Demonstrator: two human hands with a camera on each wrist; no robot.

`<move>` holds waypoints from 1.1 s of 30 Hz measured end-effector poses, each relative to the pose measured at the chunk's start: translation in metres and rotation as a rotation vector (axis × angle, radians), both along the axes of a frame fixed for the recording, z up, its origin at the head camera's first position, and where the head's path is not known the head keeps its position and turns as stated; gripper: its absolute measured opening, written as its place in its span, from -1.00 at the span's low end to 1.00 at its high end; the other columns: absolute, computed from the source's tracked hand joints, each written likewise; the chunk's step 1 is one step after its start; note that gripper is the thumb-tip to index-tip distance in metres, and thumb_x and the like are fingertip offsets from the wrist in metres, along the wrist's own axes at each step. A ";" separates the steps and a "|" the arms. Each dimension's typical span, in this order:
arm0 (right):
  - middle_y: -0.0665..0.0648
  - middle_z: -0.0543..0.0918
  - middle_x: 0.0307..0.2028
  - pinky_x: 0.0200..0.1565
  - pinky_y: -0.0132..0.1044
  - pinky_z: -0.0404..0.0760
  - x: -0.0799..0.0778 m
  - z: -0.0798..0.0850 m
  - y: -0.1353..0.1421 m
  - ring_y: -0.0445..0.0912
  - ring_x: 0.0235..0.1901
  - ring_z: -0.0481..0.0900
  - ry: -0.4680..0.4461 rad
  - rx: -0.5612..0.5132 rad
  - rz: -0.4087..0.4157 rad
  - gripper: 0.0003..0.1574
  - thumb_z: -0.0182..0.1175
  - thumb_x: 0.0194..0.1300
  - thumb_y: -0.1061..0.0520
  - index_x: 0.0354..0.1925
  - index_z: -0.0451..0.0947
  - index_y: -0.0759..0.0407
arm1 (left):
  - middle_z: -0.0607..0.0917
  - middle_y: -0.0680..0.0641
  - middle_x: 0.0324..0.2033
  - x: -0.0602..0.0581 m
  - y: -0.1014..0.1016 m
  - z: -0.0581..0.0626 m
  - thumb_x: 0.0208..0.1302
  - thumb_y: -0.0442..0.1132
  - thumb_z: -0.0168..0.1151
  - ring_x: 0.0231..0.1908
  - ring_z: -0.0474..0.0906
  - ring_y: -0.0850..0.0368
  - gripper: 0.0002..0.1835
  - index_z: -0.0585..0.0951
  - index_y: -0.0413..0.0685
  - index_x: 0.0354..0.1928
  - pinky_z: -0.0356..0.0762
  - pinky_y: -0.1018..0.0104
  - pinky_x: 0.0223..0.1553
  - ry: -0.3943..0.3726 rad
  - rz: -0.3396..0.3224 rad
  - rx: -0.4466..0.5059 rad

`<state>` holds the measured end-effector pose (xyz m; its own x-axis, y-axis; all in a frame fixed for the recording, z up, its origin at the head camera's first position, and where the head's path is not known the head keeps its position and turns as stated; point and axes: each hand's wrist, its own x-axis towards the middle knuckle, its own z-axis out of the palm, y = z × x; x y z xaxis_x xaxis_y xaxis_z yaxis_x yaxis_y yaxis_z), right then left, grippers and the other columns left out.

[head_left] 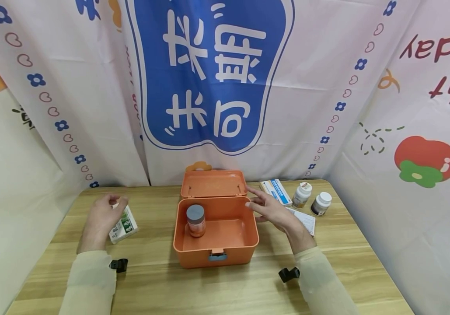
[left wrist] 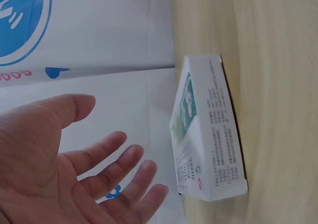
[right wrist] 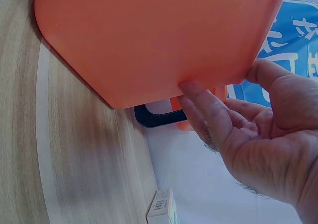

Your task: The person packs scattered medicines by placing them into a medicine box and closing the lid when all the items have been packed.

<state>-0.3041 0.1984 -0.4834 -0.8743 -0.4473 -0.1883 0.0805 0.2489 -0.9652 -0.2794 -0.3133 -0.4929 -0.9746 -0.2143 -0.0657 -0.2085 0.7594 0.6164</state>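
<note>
An orange plastic storage box (head_left: 193, 259) with its lid (head_left: 214, 183) folded back stands in the middle of the wooden table. Inside, toward the left, a jar (head_left: 196, 223) with a grey cap stands upright. My right hand (head_left: 272, 211) holds the box at its rear right corner, thumb at the rim and fingers against the outer wall (right wrist: 149, 45). Over a white-and-green carton (head_left: 125, 225) at the left hovers my left hand (head_left: 103, 218). In the left wrist view, its fingers (left wrist: 112, 177) are loosely bent, apart from the carton (left wrist: 221, 134), and hold nothing.
Right of the storage box lie a blue-and-white carton (head_left: 276, 191) and a flat white carton (head_left: 303, 220). Two white-capped bottles, one pale (head_left: 301, 195) and one dark-labelled (head_left: 321, 204), stand beside them. Printed cloth (head_left: 307, 65) hangs behind the table.
</note>
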 end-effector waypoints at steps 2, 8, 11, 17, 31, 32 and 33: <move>0.37 0.51 0.41 0.08 0.04 0.78 0.000 0.000 0.000 0.24 0.39 0.56 -0.001 -0.001 0.000 -0.07 0.21 0.57 -0.03 0.69 0.02 -0.16 | 0.40 -0.52 0.39 0.001 -0.001 -0.001 0.58 0.34 -0.14 0.31 0.39 -0.49 -0.12 0.33 -0.32 0.51 0.44 -0.42 0.23 -0.016 -0.003 -0.033; 0.36 0.51 0.41 0.10 0.05 0.77 0.000 0.001 0.000 0.25 0.39 0.55 0.002 0.005 -0.001 -0.07 0.21 0.57 -0.03 0.70 0.02 -0.16 | 0.41 -0.54 0.33 0.004 -0.002 -0.003 0.53 0.42 -0.11 0.17 0.43 -0.47 -0.06 0.33 -0.32 0.50 0.54 -0.33 0.03 -0.061 -0.004 -0.120; 0.37 0.50 0.42 0.12 0.07 0.76 0.001 0.001 0.000 0.26 0.40 0.54 0.001 0.000 0.001 -0.08 0.20 0.58 -0.02 0.70 0.01 -0.17 | 0.37 -0.56 0.31 0.005 -0.003 -0.003 0.48 0.48 -0.08 0.09 0.41 -0.46 -0.01 0.30 -0.27 0.52 0.57 -0.19 -0.18 -0.113 -0.010 -0.148; 0.37 0.49 0.42 0.15 0.12 0.73 0.001 0.002 0.000 0.27 0.41 0.53 -0.002 -0.004 0.004 -0.08 0.20 0.58 -0.02 0.70 0.01 -0.18 | 0.30 -0.63 0.34 0.005 -0.005 -0.008 0.40 0.48 0.09 0.14 0.32 -0.61 0.01 0.31 -0.24 0.50 0.58 -0.24 -0.30 -0.136 -0.028 -0.197; 0.37 0.49 0.41 0.17 0.15 0.72 0.000 0.002 0.001 0.26 0.40 0.54 -0.004 0.002 0.003 -0.08 0.20 0.58 -0.03 0.70 0.01 -0.21 | 0.25 -0.65 0.28 0.008 0.001 -0.014 0.29 0.34 0.35 0.03 0.20 -0.46 0.00 0.33 -0.28 0.48 0.51 -0.11 -0.39 -0.145 -0.027 -0.221; 0.37 0.50 0.41 0.17 0.15 0.72 0.001 0.002 0.001 0.26 0.40 0.54 -0.004 0.003 0.003 -0.08 0.20 0.58 -0.03 0.70 0.01 -0.21 | 0.25 -0.65 0.28 0.008 0.001 -0.014 0.29 0.33 0.35 0.04 0.19 -0.46 0.00 0.32 -0.28 0.48 0.51 -0.14 -0.38 -0.149 -0.025 -0.218; 0.37 0.50 0.41 0.17 0.15 0.72 0.001 0.001 0.001 0.25 0.41 0.53 -0.004 0.004 0.003 -0.08 0.20 0.58 -0.03 0.70 0.00 -0.21 | 0.24 -0.65 0.28 0.008 0.001 -0.015 0.29 0.33 0.36 0.04 0.19 -0.46 0.00 0.32 -0.28 0.48 0.52 -0.18 -0.37 -0.154 -0.023 -0.215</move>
<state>-0.3034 0.1999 -0.4820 -0.8722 -0.4493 -0.1934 0.0832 0.2533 -0.9638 -0.2712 -0.3125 -0.5074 -0.9615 -0.2171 -0.1686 -0.2682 0.8749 0.4032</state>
